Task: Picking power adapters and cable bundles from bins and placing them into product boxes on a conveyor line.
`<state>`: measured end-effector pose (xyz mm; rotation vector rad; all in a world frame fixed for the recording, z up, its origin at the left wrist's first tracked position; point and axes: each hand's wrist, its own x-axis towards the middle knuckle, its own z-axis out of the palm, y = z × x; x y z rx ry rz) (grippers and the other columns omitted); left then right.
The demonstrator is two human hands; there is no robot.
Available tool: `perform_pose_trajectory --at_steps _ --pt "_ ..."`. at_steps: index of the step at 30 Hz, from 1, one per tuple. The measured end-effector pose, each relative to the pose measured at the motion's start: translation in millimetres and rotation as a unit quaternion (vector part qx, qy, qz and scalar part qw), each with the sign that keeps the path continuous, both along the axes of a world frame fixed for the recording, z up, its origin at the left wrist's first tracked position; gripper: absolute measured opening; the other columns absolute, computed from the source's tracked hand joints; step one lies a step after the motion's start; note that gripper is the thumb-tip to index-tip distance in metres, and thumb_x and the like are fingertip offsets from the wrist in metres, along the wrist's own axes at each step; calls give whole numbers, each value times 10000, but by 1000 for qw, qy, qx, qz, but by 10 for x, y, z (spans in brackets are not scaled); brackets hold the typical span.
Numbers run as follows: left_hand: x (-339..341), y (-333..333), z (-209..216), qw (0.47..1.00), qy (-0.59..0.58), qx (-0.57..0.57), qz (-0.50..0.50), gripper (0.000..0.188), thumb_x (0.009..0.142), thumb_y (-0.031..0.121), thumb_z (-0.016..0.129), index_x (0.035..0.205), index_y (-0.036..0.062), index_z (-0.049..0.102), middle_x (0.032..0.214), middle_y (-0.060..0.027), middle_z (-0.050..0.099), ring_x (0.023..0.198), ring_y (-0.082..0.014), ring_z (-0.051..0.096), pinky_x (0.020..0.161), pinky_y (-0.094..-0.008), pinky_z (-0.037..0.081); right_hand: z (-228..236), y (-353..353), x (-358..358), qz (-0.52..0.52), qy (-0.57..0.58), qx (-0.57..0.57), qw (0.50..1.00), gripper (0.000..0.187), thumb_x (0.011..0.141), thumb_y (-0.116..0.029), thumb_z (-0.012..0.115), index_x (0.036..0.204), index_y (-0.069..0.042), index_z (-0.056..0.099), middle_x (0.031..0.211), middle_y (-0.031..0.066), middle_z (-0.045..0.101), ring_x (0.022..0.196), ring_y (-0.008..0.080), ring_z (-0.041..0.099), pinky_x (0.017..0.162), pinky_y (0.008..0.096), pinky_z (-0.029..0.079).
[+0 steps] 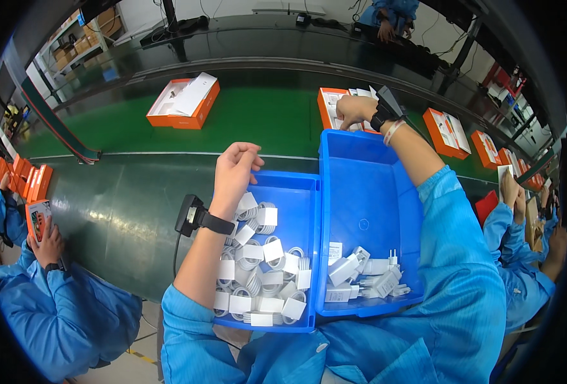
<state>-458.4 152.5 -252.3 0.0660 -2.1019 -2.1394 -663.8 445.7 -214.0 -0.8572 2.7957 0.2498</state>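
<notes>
Blue plastic charger bin (364,192) = landmark. Right hand (357,109) is just past its far edge, down at an orange box (324,112) on the green belt (264,115). Right fingers bent, pointing into the box; contact side hidden, so can't tell if they grip anything. Left hand (235,169) is left of the charger bin, over the far-left corner of the neighbouring cable bin (290,192); fingers loosely curled, no item visible, can't tell if something is tucked inside.

White plug chargers (379,281) lie loose at the charger bin's near end, prongs every which way. Coiled white cables (251,253) with pale paper bands fill the bin to its left. Second orange box (171,121) sits farther left of the charger bin, white sheet slanting across it; third orange box (448,150) off to its right.

Step looks like packing or adjusting box contents. To do it well: seat the piece flat by feel, since the hand blocks the view; press lightly, don't bend the inserts. Left hand could steady the box wall. Lift the right forearm clear of the charger bin's rim. Watch the left wrist device's (190,214) lead; it could snag on cables. Pick chargers by the body, not the prongs.
</notes>
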Motion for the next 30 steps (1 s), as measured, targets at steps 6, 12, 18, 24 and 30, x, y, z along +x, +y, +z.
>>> perform_pose_trajectory --at_steps 6,12,18,24,30 --pt "18 7 -20 1000 2 -2 -9 175 981 177 578 1034 26 648 824 -37 647 731 -85 595 535 -221 468 -130 34 -22 3 3 37 999 400 640 -199 884 987 -43 760 986 166 738 941 338 708 776 434 560" --pt "5 7 -41 1000 8 -5 -20 162 978 142 558 1032 17 647 819 -57 659 706 -91 593 509 -226 469 -140 271 59 -44 29 -5 999 305 725 -77 765 1026 -36 748 1042 177 727 983 356 698 827 446 557" --pt "-55 -51 -83 1000 12 -18 -18 165 984 128 543 1035 15 652 820 -59 650 704 -93 587 490 -227 485 174 722 1058 72 82 -315 943 255 869 -116 628 1097 -22 693 1079 180 684 1041 347 643 928 426 504" --pt "-60 -34 -73 998 -6 -57 -25 184 994 164 552 1053 26 659 835 -33 637 732 -88 583 522 -229 487 160 1112 2754 91 -34 -441 892 205 854 -71 616 1034 -9 691 1026 135 687 966 297 667 873 377 533" --pt "-18 58 -145 988 7 -149 -46 181 996 170 561 1057 31 659 838 -23 630 745 -70 571 516 -223 479 -419 1207 3136 -5 92 -511 854 158 853 -113 572 924 -55 700 920 98 693 883 309 667 791 422 536"
